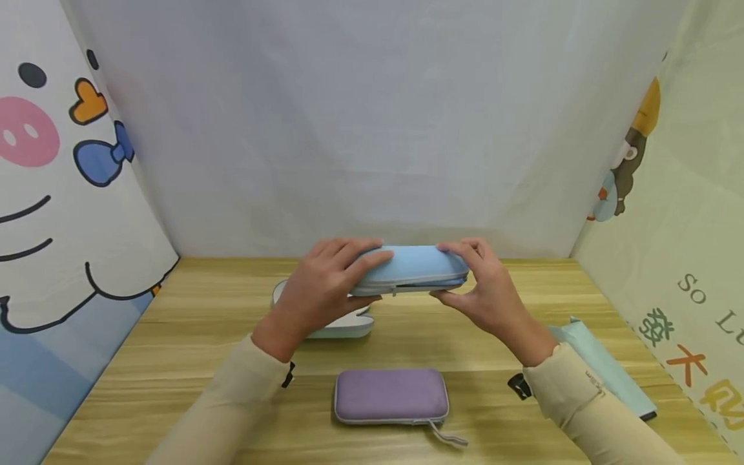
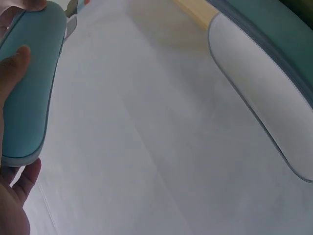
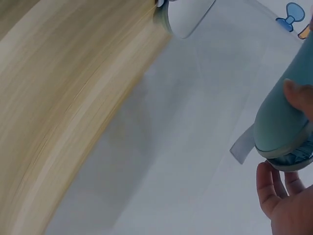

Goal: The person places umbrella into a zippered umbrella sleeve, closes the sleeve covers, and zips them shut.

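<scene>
A light blue zippered case (image 1: 414,265), shaped like a pencil case, is held level above the table between both hands. My left hand (image 1: 322,281) grips its left end, thumb underneath and fingers over the top. At the right end my right hand (image 1: 485,284) grips it the same way. A pull hangs from the zipper on the near side. In the right wrist view the case (image 3: 283,115) gapes at one end, with something dark blue and crumpled showing inside. A pale strap (image 3: 242,145) sticks out beside it.
A purple zippered case (image 1: 391,395) with a wrist strap lies closed on the table (image 1: 215,361) in front. Behind the left hand, partly hidden, lies an open white-lined case (image 1: 343,328). A pale teal flat item (image 1: 610,368) lies beside the right sleeve. Cloth walls enclose the table.
</scene>
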Available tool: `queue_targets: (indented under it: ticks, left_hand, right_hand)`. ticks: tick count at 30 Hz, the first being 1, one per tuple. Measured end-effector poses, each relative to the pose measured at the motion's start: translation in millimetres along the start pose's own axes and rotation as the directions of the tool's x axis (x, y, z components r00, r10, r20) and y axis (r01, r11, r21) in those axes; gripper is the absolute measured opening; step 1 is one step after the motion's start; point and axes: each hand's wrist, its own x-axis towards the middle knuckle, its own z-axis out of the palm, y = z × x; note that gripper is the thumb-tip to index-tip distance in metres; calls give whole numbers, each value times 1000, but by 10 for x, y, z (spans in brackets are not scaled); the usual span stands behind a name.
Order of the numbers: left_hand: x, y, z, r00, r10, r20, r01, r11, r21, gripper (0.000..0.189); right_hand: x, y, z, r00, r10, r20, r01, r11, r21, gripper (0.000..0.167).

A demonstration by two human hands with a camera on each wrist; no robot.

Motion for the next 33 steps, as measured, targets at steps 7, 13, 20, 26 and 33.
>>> queue_targets:
  ticks: [7, 13, 20, 26, 33]
  left_hand:
    - [-28, 32, 63, 998, -7, 60, -2, 989, 147, 76]
    - [-15, 63, 107, 999, -25, 41, 17, 983, 185, 70]
    - [-16, 79, 163, 997, -73, 15, 69, 980, 189, 69]
    - [20, 115, 177, 995, -99, -15, 99, 972, 214, 62]
    - [23, 169, 207, 992, -122, -23, 124, 959, 254, 57]
  right_hand:
    - [-17, -8, 23, 1000, -4, -13, 4, 1000, -19, 71]
    - [15, -33, 52, 1000, 1, 2, -1, 999, -54, 78]
    - [-7, -262, 230, 972, -197, -126, 190, 980, -65, 55]
    - [11, -552, 461, 969, -132, -209, 157, 982, 105, 28]
    - [68, -633, 541, 980, 92, -178, -54, 976, 212, 17]
